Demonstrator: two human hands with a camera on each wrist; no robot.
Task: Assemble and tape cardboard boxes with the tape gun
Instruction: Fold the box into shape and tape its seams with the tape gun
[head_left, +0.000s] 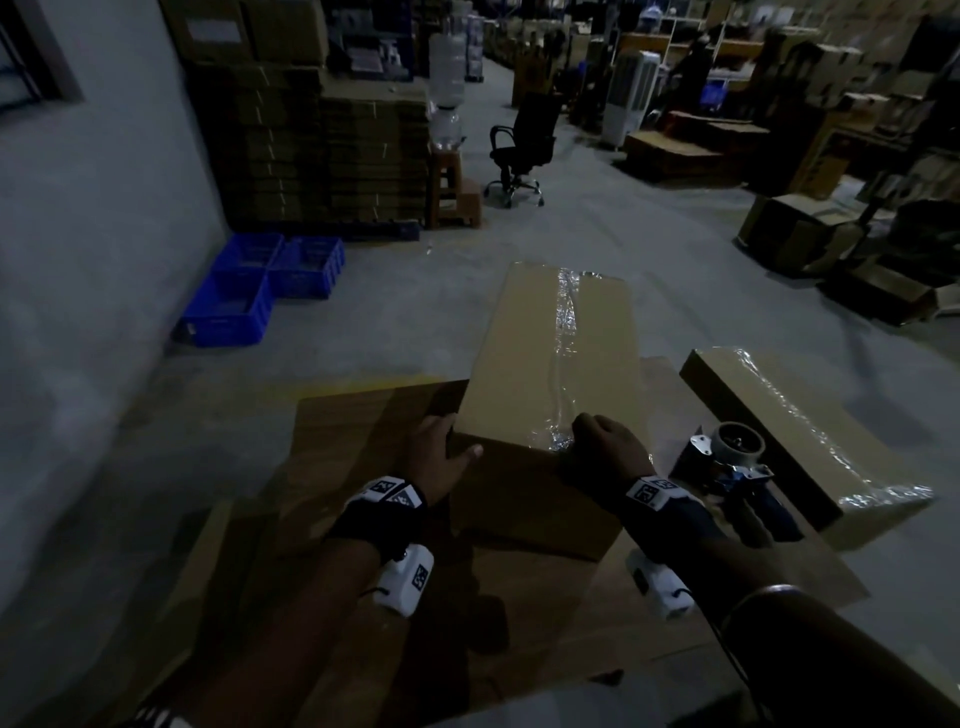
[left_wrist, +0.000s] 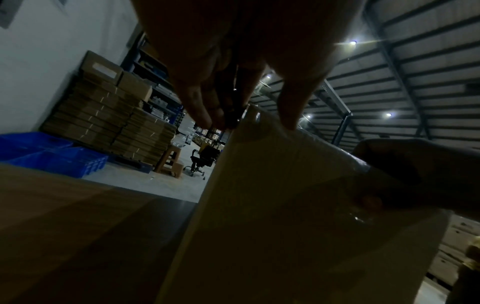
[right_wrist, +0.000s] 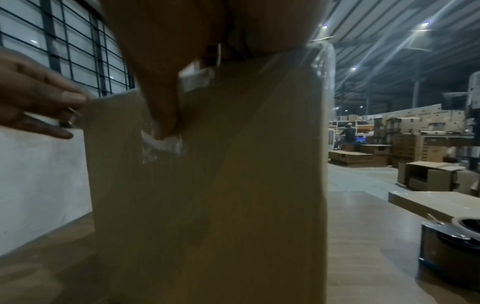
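Note:
A long cardboard box (head_left: 556, 353) lies on the wooden table (head_left: 363, 519), a strip of clear tape (head_left: 566, 322) running along its top seam. My left hand (head_left: 452, 441) grips its near left corner, thumb on the near face and fingers down the left side (left_wrist: 246, 115). My right hand (head_left: 597, 436) curls over the near top edge at the tape's end. Its thumb (right_wrist: 163, 123) presses the tape end onto the near face. The tape gun (head_left: 737, 467) lies on the table just right of my right wrist, in nobody's grip.
A second taped box (head_left: 810, 441) lies right of the tape gun. On the floor beyond are blue crates (head_left: 265, 280), stacked flat cartons (head_left: 322, 150), an office chair (head_left: 524, 150) and open boxes (head_left: 800, 234). A person (right_wrist: 349, 131) stands far off.

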